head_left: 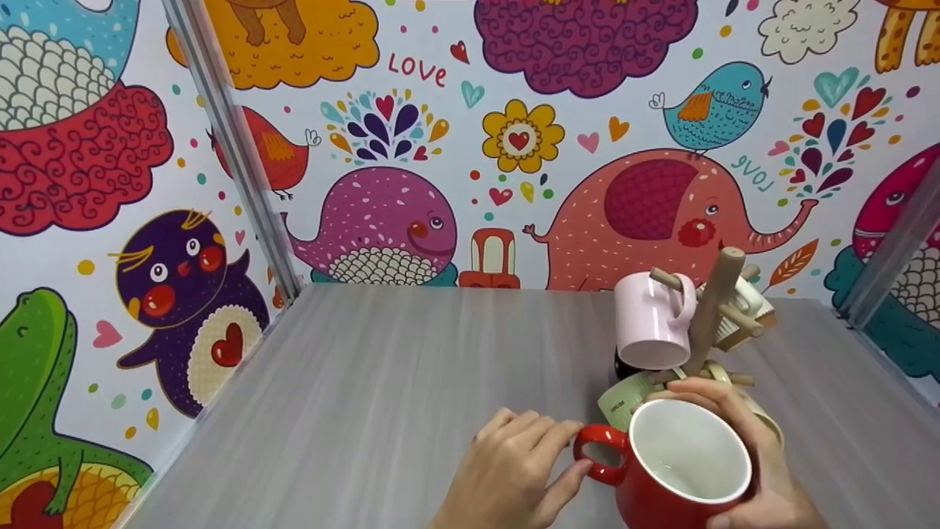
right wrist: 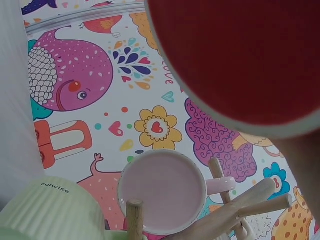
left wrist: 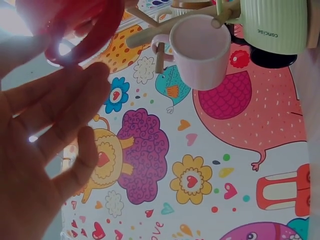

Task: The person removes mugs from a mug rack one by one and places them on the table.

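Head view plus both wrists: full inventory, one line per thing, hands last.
Red mug: 1, red outside, white inside, front right, held off the table.
Pink mug: 1, pale pink, hung by its handle on a peg of the rack.
Green mug: 1, pale green, ribbed, low on the rack behind the red mug.
Mug rack: 1, light wood, pegged post, right side of table; further pale mugs hang behind it, count unclear.
Table: 1, grey wood grain.
Walls: cartoon animal print, three sides.
Left hand: fingertips at the red mug's handle.
Right hand: grips the red mug's body.
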Demonstrator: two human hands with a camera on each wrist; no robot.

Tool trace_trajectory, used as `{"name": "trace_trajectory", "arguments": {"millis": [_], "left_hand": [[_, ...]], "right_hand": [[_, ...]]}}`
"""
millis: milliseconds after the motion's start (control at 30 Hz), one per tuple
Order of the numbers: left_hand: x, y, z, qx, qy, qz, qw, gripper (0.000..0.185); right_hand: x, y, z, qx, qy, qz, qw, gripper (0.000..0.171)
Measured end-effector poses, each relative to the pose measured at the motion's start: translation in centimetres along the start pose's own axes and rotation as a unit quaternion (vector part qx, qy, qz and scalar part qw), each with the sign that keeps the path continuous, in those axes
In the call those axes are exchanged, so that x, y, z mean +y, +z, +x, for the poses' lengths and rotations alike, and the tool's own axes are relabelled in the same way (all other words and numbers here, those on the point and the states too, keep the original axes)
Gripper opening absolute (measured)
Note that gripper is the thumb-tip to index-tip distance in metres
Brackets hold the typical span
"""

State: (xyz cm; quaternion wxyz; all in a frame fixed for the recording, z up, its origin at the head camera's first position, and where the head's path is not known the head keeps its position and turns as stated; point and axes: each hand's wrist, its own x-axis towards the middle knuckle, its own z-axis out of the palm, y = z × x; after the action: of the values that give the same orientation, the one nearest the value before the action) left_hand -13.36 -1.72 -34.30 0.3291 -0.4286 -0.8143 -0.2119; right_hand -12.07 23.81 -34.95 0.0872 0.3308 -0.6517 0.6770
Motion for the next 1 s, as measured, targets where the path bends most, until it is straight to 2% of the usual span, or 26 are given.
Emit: {"name": "trace_trajectory", "arguments": {"millis": [100,233,333,567,700,800,867,900,1000], "left_hand": [[0.1,0.1,0.0,0.006,0.003,-0.01,0.9999,0.019],[0.3,0.3,0.1,0.017,-0.001,-0.057,0.9982,0.019],[0.4,0.5,0.2,0.022,-0.001,-0.086,0.996,0.019],[0.4,0.7,0.2,0.02,0.003,-0.102,0.9946,0.016],[0.5,0.8,0.2,0.012,-0.003,-0.157,0.9875,0.013],[0.6,0.7,0.2,-0.017,-0.03,-0.225,0.9738,0.012],[0.8,0.6,0.2,-0.046,-0.065,-0.282,0.9562,0.013],[0.9,0.5,0.2,-0.063,-0.085,-0.311,0.9445,0.014],[1.1,0.4,0.2,-0.104,-0.151,-0.393,0.9012,0.017]], "right_hand": [[-0.4,0.4,-0.2,0.008,0.062,-0.005,0.998,0.086],[-1.0,0.9,-0.3,0.017,0.129,-0.014,0.991,0.083],[-1.2,1.1,-0.4,0.019,0.136,-0.023,0.99,0.082],[-1.3,1.2,-0.4,0.025,0.14,-0.029,0.989,0.08],[-1.3,1.3,-0.4,0.022,0.152,-0.036,0.987,0.079],[-1.3,1.2,-0.5,0.016,0.156,-0.034,0.987,0.078],[-1.3,1.2,-0.6,0.009,0.159,-0.033,0.987,0.077],[-1.4,1.2,-0.6,0.005,0.162,-0.032,0.986,0.077],[-1.4,1.2,-0.5,-0.002,0.161,-0.044,0.986,0.078]]}}
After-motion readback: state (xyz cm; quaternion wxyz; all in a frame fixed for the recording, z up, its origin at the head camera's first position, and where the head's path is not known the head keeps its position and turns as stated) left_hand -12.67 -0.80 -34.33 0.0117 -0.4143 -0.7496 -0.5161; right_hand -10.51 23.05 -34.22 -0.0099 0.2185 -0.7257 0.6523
